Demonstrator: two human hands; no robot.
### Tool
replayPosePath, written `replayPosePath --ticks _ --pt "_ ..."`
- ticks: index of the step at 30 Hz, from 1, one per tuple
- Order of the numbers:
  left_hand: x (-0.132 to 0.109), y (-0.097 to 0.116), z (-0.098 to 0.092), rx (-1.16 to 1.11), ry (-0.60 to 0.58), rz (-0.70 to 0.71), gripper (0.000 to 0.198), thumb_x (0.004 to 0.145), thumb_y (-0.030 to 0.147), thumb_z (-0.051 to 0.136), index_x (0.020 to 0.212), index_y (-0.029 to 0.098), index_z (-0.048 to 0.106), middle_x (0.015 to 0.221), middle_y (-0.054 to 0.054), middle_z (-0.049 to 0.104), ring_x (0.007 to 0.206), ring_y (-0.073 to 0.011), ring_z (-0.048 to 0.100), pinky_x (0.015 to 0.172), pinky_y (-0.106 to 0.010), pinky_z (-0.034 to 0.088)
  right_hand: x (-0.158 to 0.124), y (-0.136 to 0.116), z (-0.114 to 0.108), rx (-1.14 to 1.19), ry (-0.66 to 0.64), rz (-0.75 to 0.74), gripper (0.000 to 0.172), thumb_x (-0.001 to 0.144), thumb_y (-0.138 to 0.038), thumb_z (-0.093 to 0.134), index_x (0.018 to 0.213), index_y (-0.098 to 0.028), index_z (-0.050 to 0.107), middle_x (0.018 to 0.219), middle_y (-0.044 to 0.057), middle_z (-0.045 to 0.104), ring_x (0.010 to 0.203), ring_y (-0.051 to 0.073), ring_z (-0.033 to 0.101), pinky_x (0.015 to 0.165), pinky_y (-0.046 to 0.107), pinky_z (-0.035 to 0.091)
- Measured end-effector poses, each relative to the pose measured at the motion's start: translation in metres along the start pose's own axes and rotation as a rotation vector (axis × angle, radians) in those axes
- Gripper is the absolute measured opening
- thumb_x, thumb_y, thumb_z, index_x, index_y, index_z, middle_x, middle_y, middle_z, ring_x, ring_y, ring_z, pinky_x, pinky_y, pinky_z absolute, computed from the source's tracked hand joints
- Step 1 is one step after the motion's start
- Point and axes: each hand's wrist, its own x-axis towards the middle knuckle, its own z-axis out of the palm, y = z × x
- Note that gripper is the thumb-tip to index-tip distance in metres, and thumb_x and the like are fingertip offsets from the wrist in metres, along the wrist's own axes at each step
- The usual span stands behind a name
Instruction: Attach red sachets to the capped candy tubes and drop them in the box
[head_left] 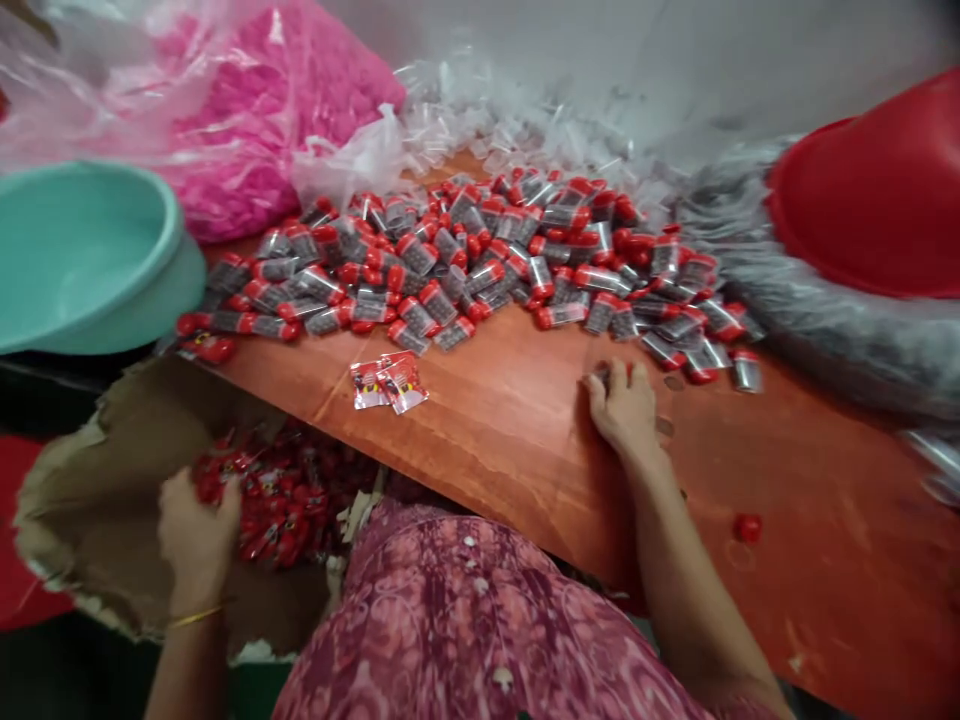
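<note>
My left hand (196, 530) reaches into a cardboard box (127, 480) below the table's left edge. Its thumb and fingers are apart, beside a heap of small red packets (289, 500). On the tabletop rests my right hand (626, 405), fingers curled down; a small dark bit shows by the thumb, too blurred to name. Two red printed packets (390, 382) lie overlapping between the hands. Beyond them spreads a big pile of clear tubes with red caps (465, 250), dark contents inside.
A teal basin (90, 260) stands at the left, near a clear bag of pink pieces (262, 110). Clear empty tubes (510, 125) lie at the back. A red tub (870, 200) sits on a grey plastic-wrapped bundle (840, 320). One red cap (748, 527) lies at right.
</note>
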Motion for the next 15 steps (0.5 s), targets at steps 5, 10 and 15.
replayPosePath --ticks 5,10,15 --pt "-0.015 0.087 0.046 -0.163 -0.055 0.521 0.037 0.083 0.041 0.047 0.111 0.021 0.062 0.135 -0.013 0.051 0.129 -0.0308 0.040 0.106 -0.051 0.027 -0.023 -0.071 0.017 0.132 -0.137 -0.395 0.044 0.088 -0.038 0.037 0.127 -0.020 0.045 0.142 0.018 0.035 0.131 0.035 0.031 0.099 0.060 0.031" --pt "-0.006 0.152 0.076 -0.095 -0.195 0.771 0.036 0.082 0.039 0.053 0.111 0.022 0.064 0.140 -0.014 0.044 0.135 -0.0329 0.031 0.108 -0.054 0.020 -0.039 -0.100 0.021 0.290 -0.048 -0.483 0.044 0.088 -0.040 0.040 0.125 -0.016 0.047 0.146 0.019 0.029 0.137 0.034 0.023 0.102 0.060 0.029" --pt "0.008 0.169 0.095 -0.036 -0.168 0.689 0.030 0.084 0.038 0.049 0.097 0.022 0.071 0.130 -0.014 0.055 0.131 -0.0355 0.035 0.106 -0.057 0.020 -0.052 -0.110 0.010 0.410 0.009 -0.550 0.036 0.088 -0.037 0.043 0.115 -0.016 0.055 0.139 0.018 0.040 0.133 0.031 0.032 0.103 0.054 0.033"
